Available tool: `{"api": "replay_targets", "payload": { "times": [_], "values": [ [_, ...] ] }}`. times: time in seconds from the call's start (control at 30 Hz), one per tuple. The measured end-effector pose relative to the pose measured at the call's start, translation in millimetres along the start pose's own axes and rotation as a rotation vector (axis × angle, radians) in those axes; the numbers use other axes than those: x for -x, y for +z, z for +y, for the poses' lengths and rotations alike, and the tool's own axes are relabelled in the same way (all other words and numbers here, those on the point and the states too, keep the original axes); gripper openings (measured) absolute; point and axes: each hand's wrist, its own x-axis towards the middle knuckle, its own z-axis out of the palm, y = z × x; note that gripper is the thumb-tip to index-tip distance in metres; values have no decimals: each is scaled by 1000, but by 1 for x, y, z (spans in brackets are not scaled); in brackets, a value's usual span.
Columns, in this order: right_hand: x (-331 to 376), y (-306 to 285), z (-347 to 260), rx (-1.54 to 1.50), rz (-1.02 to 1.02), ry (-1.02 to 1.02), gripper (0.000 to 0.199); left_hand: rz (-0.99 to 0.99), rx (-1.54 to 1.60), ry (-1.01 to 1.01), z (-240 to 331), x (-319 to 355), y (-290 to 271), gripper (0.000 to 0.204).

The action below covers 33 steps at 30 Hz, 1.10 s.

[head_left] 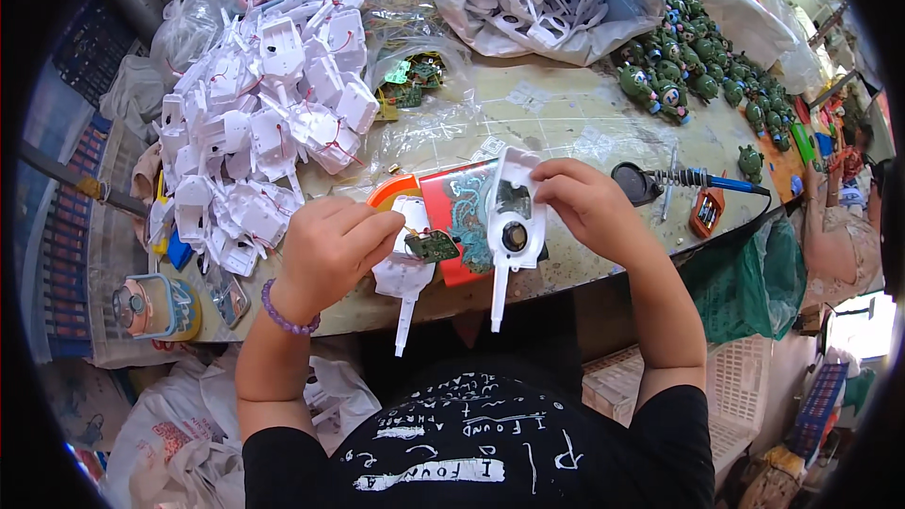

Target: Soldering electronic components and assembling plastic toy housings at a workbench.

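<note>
Left hand (330, 243) pinching small green circuit board (433, 246) over white plastic shell (405, 278). Right hand (584, 203) pinching second white shell half (514, 221), speaker inside. Pile of wired shells (264, 123) far left.

We see smooth white plastic in the shell (514, 217) at centre frame, a glossy green circuit board (433, 246) beside it, clear crinkled plastic bags (415, 61) above, and a worn, mottled bench (566, 113).
</note>
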Motion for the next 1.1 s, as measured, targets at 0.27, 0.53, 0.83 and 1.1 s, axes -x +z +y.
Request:
{"api": "replay_targets", "payload": {
  "times": [0.27, 0.53, 0.83, 1.1],
  "values": [
    [-53, 18, -38, -41, -14, -147, 23, 229, 202, -208, 3, 17, 7, 18],
    [-91, 37, -59, -433, -326, 61, 22, 291, 894, -518, 12, 20, 12, 20],
    [-89, 29, -81, -345, -226, 87, 36, 259, 879, -661, 21, 7, 3, 58],
    [-68, 37, -78, -141, -77, -178, 17, 104, 310, -426, 29, -1, 2, 53]
  ]
}}
